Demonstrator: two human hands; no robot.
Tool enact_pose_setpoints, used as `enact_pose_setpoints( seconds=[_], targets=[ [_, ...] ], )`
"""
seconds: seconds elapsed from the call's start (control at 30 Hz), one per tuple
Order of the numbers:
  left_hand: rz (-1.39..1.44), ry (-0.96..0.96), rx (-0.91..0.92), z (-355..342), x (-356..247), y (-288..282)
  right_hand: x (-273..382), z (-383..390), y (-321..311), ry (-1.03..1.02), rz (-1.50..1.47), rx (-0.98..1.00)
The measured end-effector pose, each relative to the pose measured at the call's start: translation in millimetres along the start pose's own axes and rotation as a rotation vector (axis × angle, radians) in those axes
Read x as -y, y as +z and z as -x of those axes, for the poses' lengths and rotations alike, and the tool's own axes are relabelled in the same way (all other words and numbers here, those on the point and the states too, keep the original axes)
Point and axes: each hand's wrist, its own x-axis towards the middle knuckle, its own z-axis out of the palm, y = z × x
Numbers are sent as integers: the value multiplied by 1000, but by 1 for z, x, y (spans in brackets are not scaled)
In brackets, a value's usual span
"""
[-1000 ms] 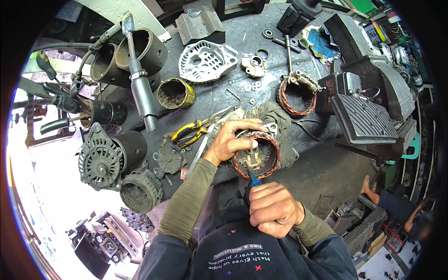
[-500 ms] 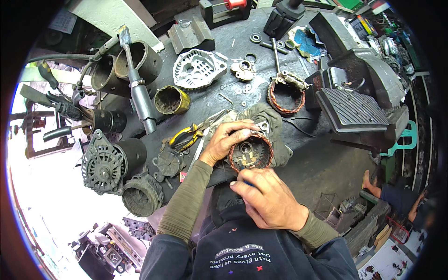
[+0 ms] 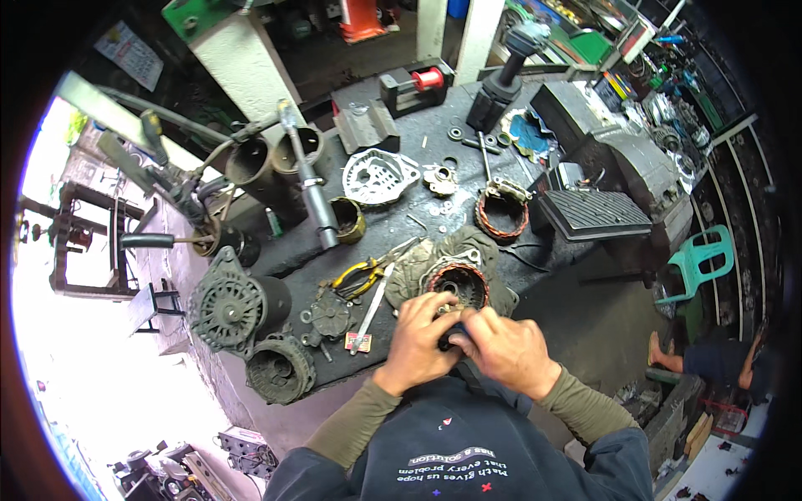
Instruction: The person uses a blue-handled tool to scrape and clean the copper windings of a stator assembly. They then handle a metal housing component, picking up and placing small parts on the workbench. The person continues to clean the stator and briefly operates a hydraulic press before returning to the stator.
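Observation:
My left hand [image 3: 418, 338] is closed, pinching a small brass-coloured metal part [image 3: 451, 309] just in front of the copper-wound housing [image 3: 459, 274], which rests on a crumpled grey cloth [image 3: 404, 277]. My right hand [image 3: 510, 351] is closed on a blue-handled tool [image 3: 459, 331], pressed against that small part. Both hands are touching or very close, partly hiding both objects. Yellow-black pliers [image 3: 355, 275] lie left of the cloth, with a long pale strip [image 3: 371, 309] and a round cover [image 3: 331, 317].
The bench [image 3: 439, 142] carries an alternator [image 3: 236, 309], metal cans [image 3: 251, 163], a silver casing [image 3: 376, 177], another wound ring [image 3: 501, 213], a red spool [image 3: 426, 79] and a ridged dark block [image 3: 593, 215]. Right are a green stool [image 3: 697, 259] and another person's bare foot [image 3: 664, 355].
The view has tilted toward the bench's far side. My left hand has left the housing's rim and moved down beside my right hand, now pinching a small part against the tool.

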Motion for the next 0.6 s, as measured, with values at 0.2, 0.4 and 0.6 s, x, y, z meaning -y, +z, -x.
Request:
enact_pose_setpoints(
  seconds=[0.2,0.4,0.6],
  targets=[
    [204,-22,4,-1,9,6,7,9,-15,-138,19,-12],
    [97,168,93,-5,7,-4,19,8,-15,46,168,104],
    [316,105,142,-3,9,5,21,6,-26,-139,70,43]
  ],
)
